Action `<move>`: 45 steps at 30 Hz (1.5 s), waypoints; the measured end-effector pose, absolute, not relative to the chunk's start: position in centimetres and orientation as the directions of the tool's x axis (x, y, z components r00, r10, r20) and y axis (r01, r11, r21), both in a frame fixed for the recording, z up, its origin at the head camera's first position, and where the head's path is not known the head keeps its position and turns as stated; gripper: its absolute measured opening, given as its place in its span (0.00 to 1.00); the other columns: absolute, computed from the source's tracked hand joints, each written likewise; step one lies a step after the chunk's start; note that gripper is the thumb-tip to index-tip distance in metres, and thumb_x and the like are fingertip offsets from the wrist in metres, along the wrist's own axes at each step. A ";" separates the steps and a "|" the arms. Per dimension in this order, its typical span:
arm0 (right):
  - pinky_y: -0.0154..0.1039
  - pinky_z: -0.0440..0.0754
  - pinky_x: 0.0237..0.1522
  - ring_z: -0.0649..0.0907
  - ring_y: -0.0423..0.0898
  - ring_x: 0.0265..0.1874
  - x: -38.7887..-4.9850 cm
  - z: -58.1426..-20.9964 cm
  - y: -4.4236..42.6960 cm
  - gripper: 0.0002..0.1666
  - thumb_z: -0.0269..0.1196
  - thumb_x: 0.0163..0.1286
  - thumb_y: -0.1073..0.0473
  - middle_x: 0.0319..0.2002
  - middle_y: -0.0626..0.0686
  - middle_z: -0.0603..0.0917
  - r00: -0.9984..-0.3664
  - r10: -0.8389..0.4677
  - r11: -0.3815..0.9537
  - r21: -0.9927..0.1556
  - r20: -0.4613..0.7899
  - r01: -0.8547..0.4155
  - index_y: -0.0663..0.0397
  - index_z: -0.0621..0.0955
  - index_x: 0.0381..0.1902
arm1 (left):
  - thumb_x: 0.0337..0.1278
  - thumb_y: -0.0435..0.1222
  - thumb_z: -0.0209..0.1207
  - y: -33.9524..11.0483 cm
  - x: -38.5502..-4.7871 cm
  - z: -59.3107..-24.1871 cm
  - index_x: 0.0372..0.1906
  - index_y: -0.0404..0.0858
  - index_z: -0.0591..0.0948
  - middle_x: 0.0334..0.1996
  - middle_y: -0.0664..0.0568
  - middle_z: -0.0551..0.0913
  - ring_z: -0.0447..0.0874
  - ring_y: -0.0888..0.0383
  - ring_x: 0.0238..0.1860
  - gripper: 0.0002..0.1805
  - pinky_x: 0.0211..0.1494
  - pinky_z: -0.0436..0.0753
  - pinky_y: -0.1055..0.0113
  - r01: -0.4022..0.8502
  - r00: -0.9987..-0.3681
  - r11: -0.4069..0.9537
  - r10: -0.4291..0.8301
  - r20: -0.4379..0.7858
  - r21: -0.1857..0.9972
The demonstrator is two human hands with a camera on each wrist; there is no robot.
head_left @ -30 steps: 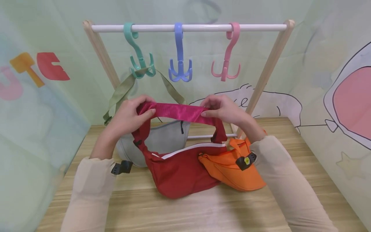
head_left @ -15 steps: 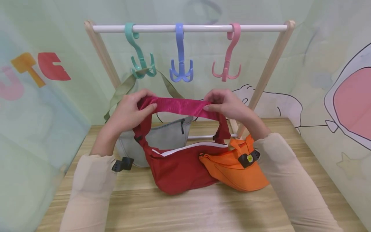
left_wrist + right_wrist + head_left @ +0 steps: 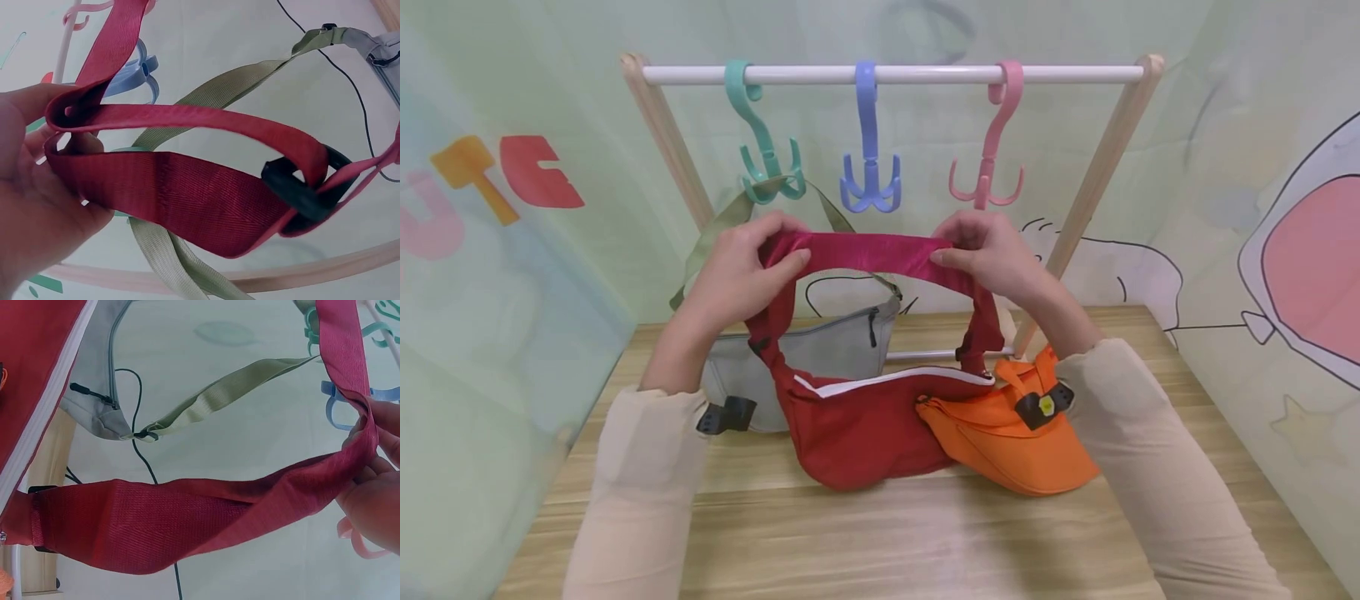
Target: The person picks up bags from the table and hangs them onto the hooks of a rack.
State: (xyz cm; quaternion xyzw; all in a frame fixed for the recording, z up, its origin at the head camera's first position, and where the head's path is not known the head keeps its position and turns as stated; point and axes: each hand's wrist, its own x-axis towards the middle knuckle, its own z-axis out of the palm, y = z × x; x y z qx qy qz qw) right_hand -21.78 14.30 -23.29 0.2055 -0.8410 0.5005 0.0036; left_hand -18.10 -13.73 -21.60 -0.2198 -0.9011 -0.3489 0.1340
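Right now, both hands grip one strap: the left hand (image 3: 733, 271) pinches the red strap (image 3: 868, 252) near its left end, thumb toward the viewer, and the right hand (image 3: 996, 257) pinches it near the right end. Between them the strap is drawn out nearly level. The red bag (image 3: 868, 437) hangs below the hands, roughly midway between them, with its white zipper (image 3: 898, 380) along the upper edge; whether its bottom touches the wooden surface (image 3: 850, 550) cannot be told.

From the left wrist, the strap doubles back in a loop from the fingers to a black buckle (image 3: 306, 187). From the right wrist, the strap bends and folds where the fingers pinch it, then runs twisted down to the bag.

Behind the red bag sits a grey bag (image 3: 835, 348), its olive strap (image 3: 718, 229) looped over the green hook (image 3: 758, 133). An orange bag (image 3: 1022, 446) overlaps the red bag's right end, below the right hand. Above and beyond the hands, the green hook, a blue hook (image 3: 868, 125) and a pink hook (image 3: 1000, 125) hang from a white bar (image 3: 932, 75).
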 end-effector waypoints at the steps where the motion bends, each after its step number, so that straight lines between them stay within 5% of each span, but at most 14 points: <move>1: 0.38 0.75 0.36 0.78 0.49 0.29 -21.8 -23.2 14.3 0.10 0.62 0.61 0.65 0.31 0.56 0.81 -0.917 -0.335 0.412 -0.841 0.219 -0.351 0.60 0.79 0.41 | 0.58 0.35 0.55 -13.7 -18.1 -21.6 0.47 0.33 0.76 0.36 0.41 0.78 0.72 0.50 0.34 0.13 0.33 0.72 0.59 0.490 -0.867 0.661 0.300 0.398 0.568; 45: 0.36 0.74 0.40 0.79 0.46 0.33 -21.6 -19.6 12.6 0.12 0.62 0.62 0.61 0.34 0.54 0.81 -0.933 -0.152 0.402 -0.843 0.325 -0.359 0.59 0.79 0.43 | 0.59 0.37 0.55 -12.5 -18.9 -19.6 0.52 0.34 0.74 0.43 0.41 0.77 0.74 0.47 0.41 0.18 0.41 0.75 0.56 0.425 -0.872 0.668 0.121 0.475 0.611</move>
